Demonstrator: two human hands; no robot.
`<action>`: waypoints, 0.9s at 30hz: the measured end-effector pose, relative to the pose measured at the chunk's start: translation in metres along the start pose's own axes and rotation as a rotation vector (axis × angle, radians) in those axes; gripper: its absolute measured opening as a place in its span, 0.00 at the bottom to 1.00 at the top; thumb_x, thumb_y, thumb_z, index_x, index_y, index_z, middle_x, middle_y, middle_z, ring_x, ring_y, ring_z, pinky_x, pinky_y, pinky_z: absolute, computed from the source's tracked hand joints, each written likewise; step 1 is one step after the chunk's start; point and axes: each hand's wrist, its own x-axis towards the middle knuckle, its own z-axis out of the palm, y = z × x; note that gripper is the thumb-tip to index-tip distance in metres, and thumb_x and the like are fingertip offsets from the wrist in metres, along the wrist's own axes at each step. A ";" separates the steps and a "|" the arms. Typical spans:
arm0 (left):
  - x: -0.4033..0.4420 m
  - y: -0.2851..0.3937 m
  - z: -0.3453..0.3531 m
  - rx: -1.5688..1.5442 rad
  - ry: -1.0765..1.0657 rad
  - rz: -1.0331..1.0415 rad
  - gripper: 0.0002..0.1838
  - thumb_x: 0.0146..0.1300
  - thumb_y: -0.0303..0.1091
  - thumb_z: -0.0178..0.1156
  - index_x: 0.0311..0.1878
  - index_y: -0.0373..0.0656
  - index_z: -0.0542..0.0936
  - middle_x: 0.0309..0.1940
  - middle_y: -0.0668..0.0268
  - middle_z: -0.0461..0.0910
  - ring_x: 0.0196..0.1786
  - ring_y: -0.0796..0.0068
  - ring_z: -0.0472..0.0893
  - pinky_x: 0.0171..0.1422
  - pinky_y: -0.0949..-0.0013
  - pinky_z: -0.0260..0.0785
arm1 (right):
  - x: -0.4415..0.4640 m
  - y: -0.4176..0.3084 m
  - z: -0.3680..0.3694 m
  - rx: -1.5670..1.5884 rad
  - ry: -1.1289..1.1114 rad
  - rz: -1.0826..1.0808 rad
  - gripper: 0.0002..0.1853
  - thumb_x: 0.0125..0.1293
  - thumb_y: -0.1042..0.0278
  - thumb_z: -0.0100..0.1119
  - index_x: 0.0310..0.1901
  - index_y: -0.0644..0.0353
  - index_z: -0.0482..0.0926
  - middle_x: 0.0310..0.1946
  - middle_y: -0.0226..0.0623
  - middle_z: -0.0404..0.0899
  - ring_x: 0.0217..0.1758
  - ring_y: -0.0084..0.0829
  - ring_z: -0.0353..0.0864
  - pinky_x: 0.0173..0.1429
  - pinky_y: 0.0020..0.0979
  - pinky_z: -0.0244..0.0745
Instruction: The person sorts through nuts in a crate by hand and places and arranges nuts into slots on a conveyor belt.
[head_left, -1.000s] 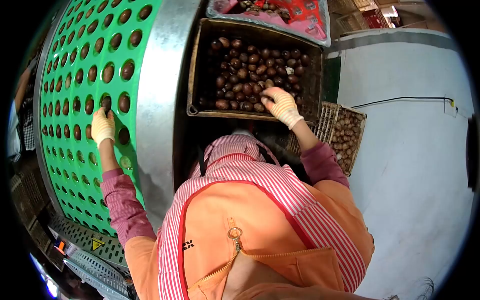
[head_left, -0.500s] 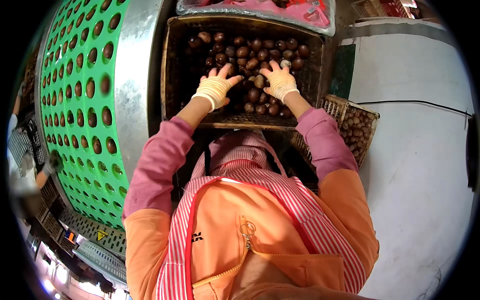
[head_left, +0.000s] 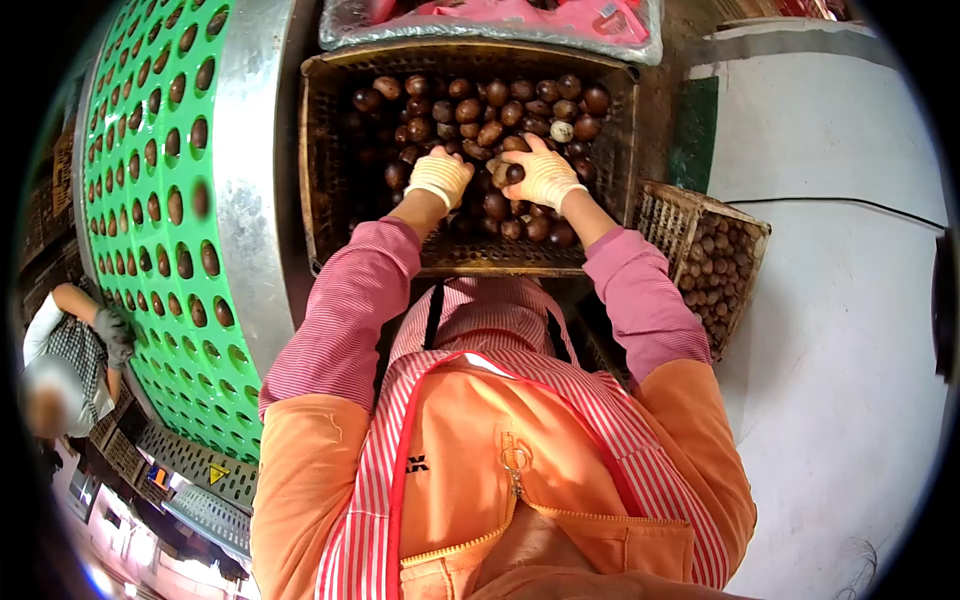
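Note:
A worn crate (head_left: 470, 262) in front of me holds many dark brown-purple passion fruit (head_left: 468, 110), with one pale fruit (head_left: 561, 131) among them. My left hand (head_left: 440, 178), in a cream ribbed fingerless glove, reaches into the crate with its fingers curled down among the fruit; what they hold is hidden. Gloved the same way, my right hand (head_left: 548, 175) is closed around passion fruit (head_left: 514, 173) near the crate's middle, its fingers and thumb bent about them.
On the left stands a green perforated sorting surface (head_left: 160, 240) with fruit in its holes, edged by a metal panel (head_left: 245, 170). A co-worker's gloved hands (head_left: 115, 335) are at its far side. A smaller fruit-filled basket (head_left: 765, 240) sits right; a plastic-lined box (head_left: 490, 35) lies beyond the crate.
My spread fingers have closed: the left curled into the fruit, the right around passion fruit. Both hands moved nearer each other. The co-worker has come further into view, with gloved hands together.

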 end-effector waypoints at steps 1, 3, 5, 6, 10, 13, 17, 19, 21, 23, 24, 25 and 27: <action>0.001 -0.003 -0.006 -0.028 -0.090 -0.055 0.31 0.51 0.44 0.72 0.60 0.49 0.75 0.53 0.62 0.77 0.55 0.56 0.78 0.53 0.57 0.76 | 0.003 0.002 -0.003 0.001 -0.017 -0.034 0.37 0.51 0.52 0.72 0.66 0.37 0.72 0.78 0.42 0.46 0.73 0.50 0.61 0.73 0.42 0.64; -0.010 -0.019 -0.011 -0.171 -0.005 -0.155 0.30 0.51 0.42 0.71 0.57 0.46 0.73 0.55 0.57 0.74 0.49 0.54 0.82 0.49 0.54 0.77 | 0.004 0.006 -0.006 0.021 -0.064 -0.024 0.39 0.50 0.55 0.73 0.67 0.37 0.72 0.78 0.42 0.44 0.75 0.46 0.60 0.75 0.40 0.61; -0.034 -0.035 -0.009 -0.283 0.292 -0.289 0.29 0.51 0.41 0.71 0.55 0.48 0.72 0.58 0.55 0.72 0.47 0.52 0.82 0.48 0.53 0.77 | 0.007 0.005 -0.009 0.027 -0.106 -0.015 0.40 0.50 0.56 0.74 0.68 0.38 0.71 0.79 0.42 0.43 0.76 0.46 0.58 0.75 0.40 0.61; -0.045 -0.045 -0.014 -0.341 0.449 -0.348 0.26 0.51 0.38 0.70 0.53 0.51 0.71 0.62 0.53 0.67 0.48 0.50 0.81 0.49 0.52 0.76 | 0.007 0.004 -0.011 0.026 -0.119 -0.009 0.40 0.50 0.56 0.73 0.68 0.39 0.70 0.79 0.42 0.42 0.76 0.46 0.58 0.75 0.40 0.60; -0.048 -0.094 -0.034 -0.386 0.496 -0.506 0.28 0.52 0.39 0.71 0.57 0.54 0.73 0.70 0.49 0.58 0.53 0.48 0.81 0.54 0.53 0.76 | 0.012 0.002 -0.013 0.031 -0.151 -0.004 0.41 0.50 0.57 0.73 0.69 0.38 0.69 0.79 0.42 0.41 0.76 0.47 0.57 0.75 0.41 0.60; -0.039 -0.105 -0.052 -0.320 0.235 -0.479 0.32 0.51 0.38 0.72 0.62 0.57 0.74 0.68 0.49 0.59 0.55 0.47 0.79 0.60 0.55 0.74 | 0.010 -0.003 -0.016 0.040 -0.173 0.028 0.41 0.50 0.56 0.74 0.68 0.41 0.70 0.79 0.43 0.43 0.76 0.47 0.58 0.75 0.41 0.61; -0.049 -0.102 -0.048 -0.469 0.302 -0.468 0.37 0.47 0.42 0.74 0.64 0.55 0.73 0.64 0.44 0.62 0.57 0.45 0.77 0.62 0.56 0.73 | 0.023 0.012 0.004 0.275 -0.009 -0.042 0.38 0.50 0.58 0.74 0.67 0.45 0.73 0.75 0.41 0.54 0.71 0.47 0.66 0.71 0.41 0.65; -0.056 -0.099 -0.019 -0.653 0.595 -0.431 0.35 0.46 0.44 0.75 0.60 0.51 0.76 0.58 0.44 0.70 0.55 0.49 0.78 0.62 0.58 0.72 | 0.006 0.005 -0.008 1.066 -0.093 -0.182 0.34 0.53 0.57 0.73 0.64 0.43 0.75 0.69 0.37 0.64 0.63 0.40 0.74 0.67 0.37 0.69; -0.069 -0.099 0.000 -0.903 0.731 -0.236 0.31 0.50 0.41 0.74 0.59 0.47 0.76 0.50 0.53 0.77 0.52 0.62 0.79 0.57 0.64 0.73 | -0.036 -0.024 -0.033 1.770 -0.150 -0.267 0.30 0.56 0.54 0.72 0.62 0.39 0.76 0.60 0.32 0.72 0.54 0.34 0.77 0.53 0.30 0.78; -0.121 -0.076 -0.005 -1.479 0.816 0.039 0.27 0.55 0.38 0.71 0.58 0.44 0.76 0.46 0.63 0.79 0.49 0.74 0.77 0.53 0.69 0.72 | -0.048 -0.060 -0.053 2.161 -0.403 -0.723 0.29 0.56 0.51 0.73 0.60 0.36 0.75 0.56 0.32 0.71 0.50 0.32 0.76 0.38 0.22 0.79; -0.150 -0.066 -0.006 -1.654 0.776 0.053 0.25 0.58 0.38 0.68 0.58 0.42 0.75 0.51 0.67 0.77 0.50 0.79 0.75 0.54 0.73 0.71 | -0.052 -0.082 -0.061 2.284 -0.460 -0.842 0.29 0.49 0.51 0.78 0.55 0.41 0.79 0.63 0.41 0.66 0.49 0.34 0.75 0.27 0.20 0.82; -0.178 -0.057 -0.005 -1.805 0.793 0.109 0.26 0.58 0.39 0.67 0.59 0.42 0.75 0.55 0.66 0.76 0.51 0.78 0.75 0.54 0.73 0.71 | -0.066 -0.106 -0.073 2.296 -0.592 -0.976 0.31 0.47 0.54 0.79 0.55 0.42 0.79 0.66 0.38 0.60 0.52 0.33 0.71 0.27 0.19 0.80; -0.217 -0.049 0.014 -1.885 1.029 0.244 0.25 0.56 0.34 0.68 0.57 0.38 0.75 0.53 0.66 0.77 0.48 0.78 0.77 0.52 0.73 0.72 | -0.081 -0.148 -0.085 2.243 -0.869 -1.135 0.35 0.49 0.50 0.77 0.60 0.38 0.73 0.65 0.33 0.59 0.49 0.30 0.68 0.26 0.18 0.75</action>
